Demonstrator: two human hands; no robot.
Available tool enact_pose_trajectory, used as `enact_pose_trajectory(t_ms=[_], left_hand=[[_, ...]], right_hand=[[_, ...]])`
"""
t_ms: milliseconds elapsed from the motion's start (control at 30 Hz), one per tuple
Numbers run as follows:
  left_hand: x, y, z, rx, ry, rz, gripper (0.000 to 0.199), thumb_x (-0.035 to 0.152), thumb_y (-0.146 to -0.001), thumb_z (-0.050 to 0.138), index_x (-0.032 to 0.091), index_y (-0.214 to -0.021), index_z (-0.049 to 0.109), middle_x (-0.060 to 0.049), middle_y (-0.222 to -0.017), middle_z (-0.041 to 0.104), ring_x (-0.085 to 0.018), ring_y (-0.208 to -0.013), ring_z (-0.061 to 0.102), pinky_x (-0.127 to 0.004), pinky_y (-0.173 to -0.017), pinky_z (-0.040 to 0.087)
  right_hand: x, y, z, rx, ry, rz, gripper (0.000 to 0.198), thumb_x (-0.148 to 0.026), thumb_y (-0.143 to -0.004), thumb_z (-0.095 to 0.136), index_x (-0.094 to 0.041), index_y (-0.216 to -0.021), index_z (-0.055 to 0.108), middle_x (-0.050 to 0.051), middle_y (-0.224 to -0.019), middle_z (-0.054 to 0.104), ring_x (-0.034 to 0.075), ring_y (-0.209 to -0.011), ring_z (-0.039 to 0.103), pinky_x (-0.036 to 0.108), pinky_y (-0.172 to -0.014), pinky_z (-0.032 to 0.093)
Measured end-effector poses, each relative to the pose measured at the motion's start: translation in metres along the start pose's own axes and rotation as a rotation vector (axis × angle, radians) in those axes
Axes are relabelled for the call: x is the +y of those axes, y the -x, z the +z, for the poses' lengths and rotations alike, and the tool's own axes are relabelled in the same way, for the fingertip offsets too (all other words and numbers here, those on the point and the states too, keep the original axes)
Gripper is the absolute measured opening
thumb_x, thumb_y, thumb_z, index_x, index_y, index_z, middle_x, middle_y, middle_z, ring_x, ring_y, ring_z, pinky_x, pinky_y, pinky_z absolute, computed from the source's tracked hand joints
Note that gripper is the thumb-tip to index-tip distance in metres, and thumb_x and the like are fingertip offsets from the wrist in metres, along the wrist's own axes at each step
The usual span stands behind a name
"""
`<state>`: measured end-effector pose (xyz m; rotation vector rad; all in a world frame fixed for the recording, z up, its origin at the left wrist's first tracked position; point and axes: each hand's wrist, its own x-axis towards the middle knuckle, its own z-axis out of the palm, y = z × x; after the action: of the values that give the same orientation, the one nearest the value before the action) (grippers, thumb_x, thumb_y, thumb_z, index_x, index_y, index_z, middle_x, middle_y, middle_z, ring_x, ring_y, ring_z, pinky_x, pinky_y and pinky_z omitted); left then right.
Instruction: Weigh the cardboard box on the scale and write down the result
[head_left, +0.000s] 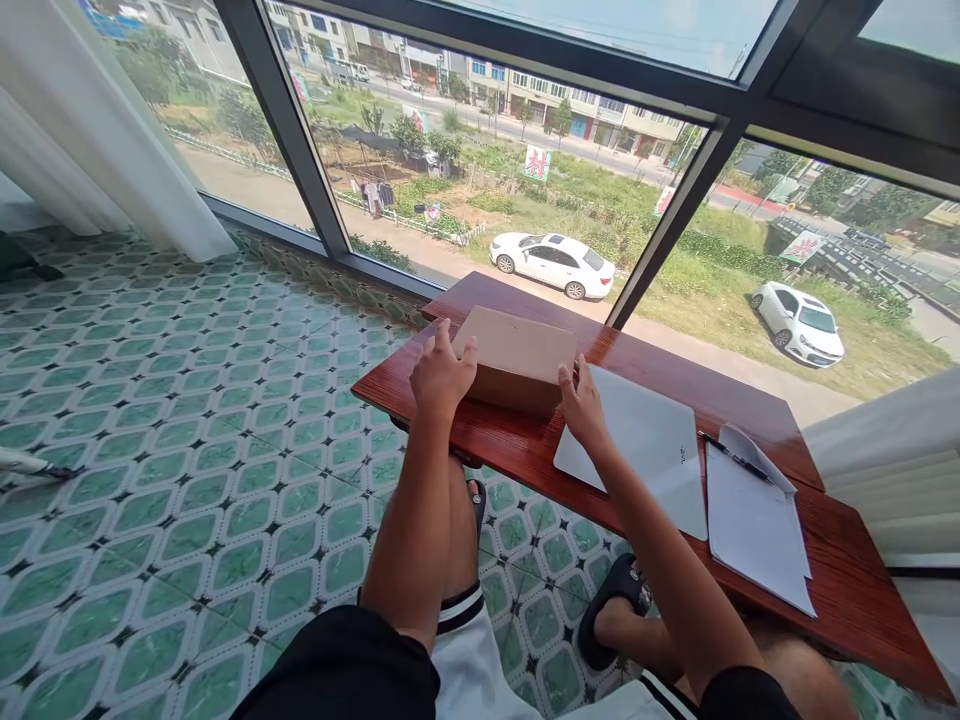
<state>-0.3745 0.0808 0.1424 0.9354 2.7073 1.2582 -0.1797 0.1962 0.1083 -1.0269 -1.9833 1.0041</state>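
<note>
Here we are at the red-brown surface (397,385) by the window, and both our hands are on the cardboard box (517,345). It sits on the left part of the surface, toward the middle, its broad top facing up and its lower edge seemingly resting on the wood. Our left hand (442,370) has the left end, thumb laid along the top edge; our right hand (583,402) takes the right end, thumb on the near side. So the grip is a two-handed clasp — box between our palms, neither hand free.

Just to the right lies a silver laptop (652,440), closed and flat, with our right forearm passing over it. Farther right we have white papers (750,535), with a dark pen (739,456) across their far end and one sheet curling up there.

How do we handle this well? Even pressure from both sides, we'd say — pinch too hard and cardboard ends may buckle. Matching heights for the two hands should prevent tipping. The tight spot looks to be on the right, where box and laptop come close: we'd want that corner and our right wrist clear of the lid, to avoid a scrape.
</note>
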Motion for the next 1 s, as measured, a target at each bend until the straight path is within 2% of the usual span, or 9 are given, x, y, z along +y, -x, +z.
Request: enact_pose_trajectory(t_ms=[100,333,533,733,1000], left_hand=[[0.0017,0.0003,-0.0012,-0.035,-0.022,-0.022,0.065,0.054,-0.090,0.042,0.022,-0.147,0.043,-0.021,-0.138,0.060,-0.041,-0.120,0.060,-0.058,-0.100,0.046],[0.0061,0.0026,-0.0023,-0.083,-0.122,-0.036,0.062,0.054,-0.090,0.040,0.022,-0.142,0.048,-0.020,-0.121,0.069,-0.040,-0.110,0.065,-0.057,-0.097,0.046],[0.0062,0.0028,-0.0033,-0.098,-0.133,-0.037,0.061,0.054,-0.089,0.042,0.023,-0.141,0.049,-0.020,-0.121,0.069,-0.042,-0.107,0.065,-0.058,-0.095,0.047],[0.0033,0.0007,0.0005,-0.073,-0.130,-0.008,0.059,0.053,-0.088,0.043,0.023,-0.139,0.051,-0.019,-0.118,0.070,-0.040,-0.106,0.065,-0.056,-0.096,0.047],[0.0056,0.0006,0.0005,-0.080,-0.126,-0.015,0.059,0.049,-0.089,0.043,0.021,-0.141,0.049,-0.021,-0.122,0.068,-0.042,-0.110,0.064,-0.057,-0.096,0.046]], right_hand=[[-0.0005,0.0003,0.0026,-0.008,0.030,-0.014,0.094,-0.078,-0.089,0.037,-0.009,-0.153,0.036,0.018,-0.158,0.033,0.032,-0.148,0.031,0.051,-0.122,0.024],[0.0009,0.0010,0.0057,-0.011,0.071,-0.027,0.101,-0.078,-0.087,0.040,-0.004,-0.154,0.032,0.021,-0.158,0.031,0.033,-0.147,0.033,0.048,-0.121,0.027],[0.0045,-0.0005,0.0033,-0.041,0.075,-0.078,0.087,-0.072,-0.092,0.044,-0.014,-0.155,0.033,0.018,-0.155,0.039,0.033,-0.143,0.038,0.052,-0.117,0.033],[0.0024,-0.0014,0.0009,-0.056,0.096,-0.112,0.082,-0.069,-0.095,0.043,-0.015,-0.156,0.032,0.018,-0.150,0.046,0.034,-0.140,0.042,0.052,-0.113,0.038],[-0.0005,-0.0002,0.0009,-0.066,0.124,-0.114,0.080,-0.067,-0.097,0.039,-0.015,-0.157,0.028,0.017,-0.150,0.045,0.033,-0.139,0.044,0.050,-0.112,0.039]])
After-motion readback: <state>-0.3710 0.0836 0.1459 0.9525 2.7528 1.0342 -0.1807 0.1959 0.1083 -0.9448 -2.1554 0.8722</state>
